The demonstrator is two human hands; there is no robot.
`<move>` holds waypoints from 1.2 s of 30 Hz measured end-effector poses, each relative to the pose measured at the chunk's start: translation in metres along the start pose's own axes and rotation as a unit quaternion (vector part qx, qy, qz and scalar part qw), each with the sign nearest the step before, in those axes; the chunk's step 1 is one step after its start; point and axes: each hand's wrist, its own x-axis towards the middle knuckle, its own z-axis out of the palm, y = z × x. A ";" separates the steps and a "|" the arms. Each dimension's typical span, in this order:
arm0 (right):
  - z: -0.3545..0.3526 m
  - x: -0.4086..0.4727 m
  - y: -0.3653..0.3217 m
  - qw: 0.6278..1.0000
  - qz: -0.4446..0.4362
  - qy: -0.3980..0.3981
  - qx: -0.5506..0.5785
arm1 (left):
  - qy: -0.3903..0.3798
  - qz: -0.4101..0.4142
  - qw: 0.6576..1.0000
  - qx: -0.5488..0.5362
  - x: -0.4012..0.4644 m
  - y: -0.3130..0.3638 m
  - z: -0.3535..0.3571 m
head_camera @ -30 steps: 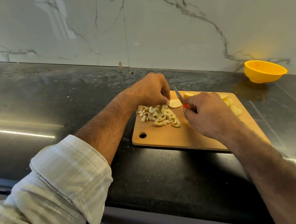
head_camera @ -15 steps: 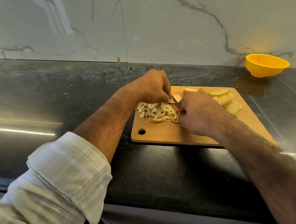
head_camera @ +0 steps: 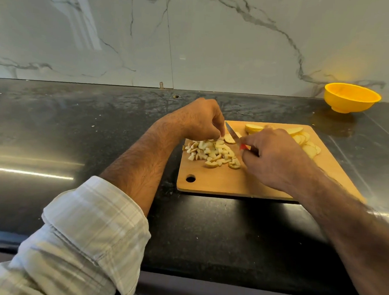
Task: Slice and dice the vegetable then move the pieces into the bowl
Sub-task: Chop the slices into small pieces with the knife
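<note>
Marble-backed black bench (head_camera: 206,228): mid-dicing, my left hand (head_camera: 199,120) pinches a slice (head_camera: 229,139) on the cutting board (head_camera: 232,181), right hand (head_camera: 272,156) gripping the knife (head_camera: 232,132); remaining slices (head_camera: 303,140) need cutting before reaching the far-right-corner bowl (head_camera: 351,97).

Knife (head_camera: 231,133) blade raised again, clear of slice (head_camera: 229,139).

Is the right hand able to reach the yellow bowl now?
Probably not yet: the right hand grips the knife, and the yellow bowl stands far beyond the cutting board.
</note>
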 end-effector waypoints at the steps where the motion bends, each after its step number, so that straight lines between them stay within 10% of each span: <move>1: 0.000 -0.001 -0.001 1.000 0.000 -0.010 -0.007 | -0.005 0.002 1.000 -0.002 0.000 0.000 0.000; 36: -0.011 -0.004 0.010 0.997 -0.021 -0.051 -0.062 | 0.094 -0.008 0.995 -0.030 0.004 -0.023 -0.004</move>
